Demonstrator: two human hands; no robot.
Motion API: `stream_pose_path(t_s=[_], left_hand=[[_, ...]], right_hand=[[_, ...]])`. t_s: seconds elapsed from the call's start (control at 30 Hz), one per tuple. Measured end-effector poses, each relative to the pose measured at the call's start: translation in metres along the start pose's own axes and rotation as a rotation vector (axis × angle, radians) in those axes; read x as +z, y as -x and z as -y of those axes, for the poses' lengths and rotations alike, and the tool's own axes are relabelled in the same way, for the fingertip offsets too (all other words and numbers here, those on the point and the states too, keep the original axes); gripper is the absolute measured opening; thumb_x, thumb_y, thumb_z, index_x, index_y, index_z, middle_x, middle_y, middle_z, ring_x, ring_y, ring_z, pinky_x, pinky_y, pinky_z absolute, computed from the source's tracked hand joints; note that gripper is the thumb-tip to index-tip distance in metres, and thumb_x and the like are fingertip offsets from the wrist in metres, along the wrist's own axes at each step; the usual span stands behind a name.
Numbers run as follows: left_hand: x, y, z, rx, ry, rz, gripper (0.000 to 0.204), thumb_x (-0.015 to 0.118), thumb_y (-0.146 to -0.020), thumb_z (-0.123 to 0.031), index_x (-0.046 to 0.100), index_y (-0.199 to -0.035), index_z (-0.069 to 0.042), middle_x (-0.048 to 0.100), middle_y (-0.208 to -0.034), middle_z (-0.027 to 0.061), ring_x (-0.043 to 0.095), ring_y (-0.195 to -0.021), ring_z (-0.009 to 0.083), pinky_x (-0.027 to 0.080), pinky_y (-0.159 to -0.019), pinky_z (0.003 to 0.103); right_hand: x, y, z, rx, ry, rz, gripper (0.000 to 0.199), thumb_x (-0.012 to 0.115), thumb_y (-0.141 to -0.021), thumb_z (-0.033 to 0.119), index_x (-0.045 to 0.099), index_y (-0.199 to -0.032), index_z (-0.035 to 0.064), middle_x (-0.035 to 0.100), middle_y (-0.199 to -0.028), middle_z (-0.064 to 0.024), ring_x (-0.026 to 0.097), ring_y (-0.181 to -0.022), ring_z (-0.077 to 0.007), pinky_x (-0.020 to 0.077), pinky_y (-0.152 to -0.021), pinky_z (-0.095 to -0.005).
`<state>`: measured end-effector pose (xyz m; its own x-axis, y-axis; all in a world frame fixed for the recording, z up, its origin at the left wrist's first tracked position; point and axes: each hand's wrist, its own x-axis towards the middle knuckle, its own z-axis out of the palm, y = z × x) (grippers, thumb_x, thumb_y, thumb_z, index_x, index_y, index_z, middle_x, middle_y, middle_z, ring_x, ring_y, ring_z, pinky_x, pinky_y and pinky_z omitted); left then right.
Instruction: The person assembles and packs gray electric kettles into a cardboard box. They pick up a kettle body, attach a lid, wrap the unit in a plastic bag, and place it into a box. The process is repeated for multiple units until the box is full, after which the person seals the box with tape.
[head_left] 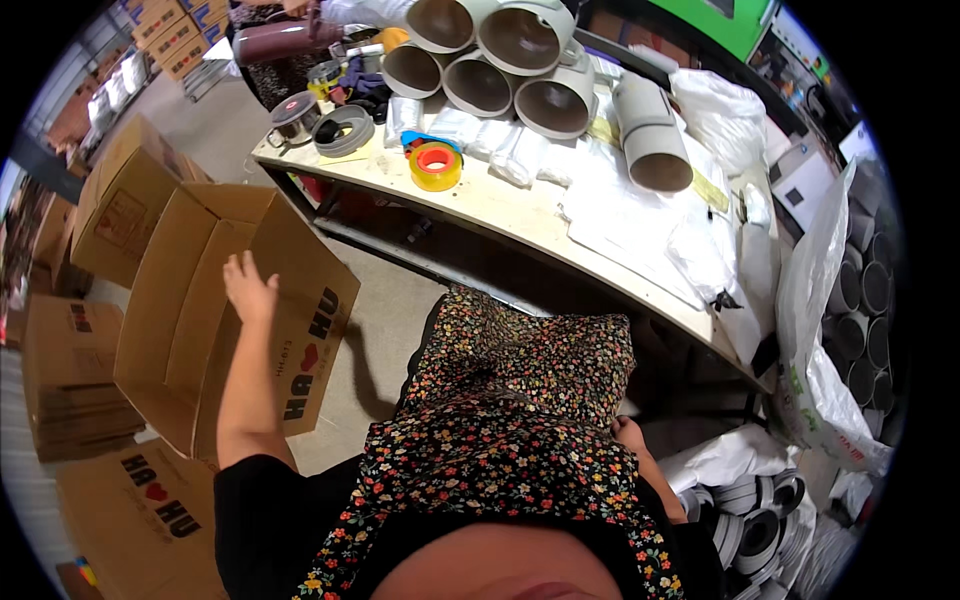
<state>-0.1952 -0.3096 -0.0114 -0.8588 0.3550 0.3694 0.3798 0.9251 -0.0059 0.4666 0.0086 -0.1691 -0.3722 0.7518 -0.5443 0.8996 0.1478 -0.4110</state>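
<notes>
My left hand (250, 287) reaches out over the near wall of an open cardboard box (180, 300), fingers stretched and holding nothing. Whether the palm rests on the box's edge, I cannot tell. The box stands on the floor to my left, its top opened and its visible inside bare. My right hand (628, 432) hangs low beside my flowered apron (510, 400); most of its fingers are hidden behind the cloth.
Ahead stands a worktable (540, 220) with grey cylindrical housings (480, 85), a roll of yellow tape (435, 168) and white plastic bags (720, 110). More cartons (70, 370) are at left. Sacks of grey parts (750, 520) crowd the right. A person (275, 60) is beyond the table.
</notes>
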Motion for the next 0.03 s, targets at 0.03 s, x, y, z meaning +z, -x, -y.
stream_pose_path(t_s=[0.03], left_hand=[[0.0010, -0.0026, 0.0265, -0.137, -0.056, 0.075, 0.077, 0.070, -0.074, -0.032, 0.031, -0.137, -0.012, 0.024, -0.143, 0.0141, 0.021, -0.133, 0.0337, 0.025, -0.106, 0.045]], right_hand=[[0.0016, -0.0185, -0.0154, -0.045, 0.045, 0.018, 0.033, 0.052, -0.089, 0.034, 0.062, -0.097, 0.0043, 0.062, -0.088, -0.0220, 0.060, -0.086, -0.0327, 0.0443, -0.076, -0.0438]])
